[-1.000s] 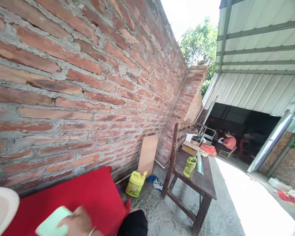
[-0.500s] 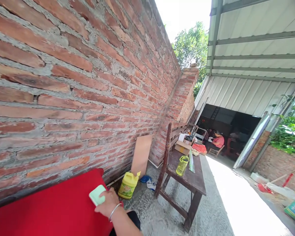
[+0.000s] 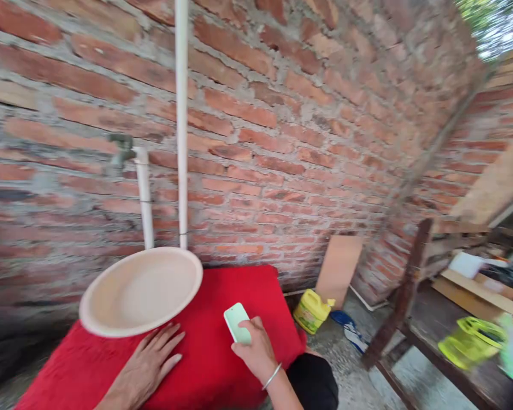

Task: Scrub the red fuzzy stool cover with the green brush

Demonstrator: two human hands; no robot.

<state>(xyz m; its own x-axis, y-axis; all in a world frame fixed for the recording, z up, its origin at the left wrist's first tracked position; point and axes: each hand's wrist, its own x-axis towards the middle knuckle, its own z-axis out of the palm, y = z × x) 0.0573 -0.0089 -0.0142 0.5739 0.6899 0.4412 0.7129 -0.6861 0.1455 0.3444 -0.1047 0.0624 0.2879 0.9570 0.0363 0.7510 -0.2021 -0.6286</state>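
In my right hand [image 3: 257,350] is a pale green, flat, rounded rectangular block [image 3: 235,318] with a small dark dot near its far end. Thumb and fingers grip its near end, and its underside is hidden, so its kind is unclear. It is held over or on a red cloth [image 3: 214,353] that covers a low surface. My left hand [image 3: 154,361] rests palm down on the same cloth, fingers stretched out and holding nothing. Just beyond those fingertips stands a wide cream basin [image 3: 143,290], which looks empty.
Behind the basin, a tap [image 3: 122,149] and a white pipe [image 3: 182,125] run along the brick wall [image 3: 256,136]. A yellow jug [image 3: 312,311] stands on the floor beside a leaning board [image 3: 338,270]. At right, a dark wooden bench [image 3: 436,336] bears a yellow-green bottle [image 3: 470,344] and a cardboard box [image 3: 470,293].
The view has swung left and down, bringing the basin, the tap and my left hand into sight. My right hand still holds the green block, now further in over the cloth.
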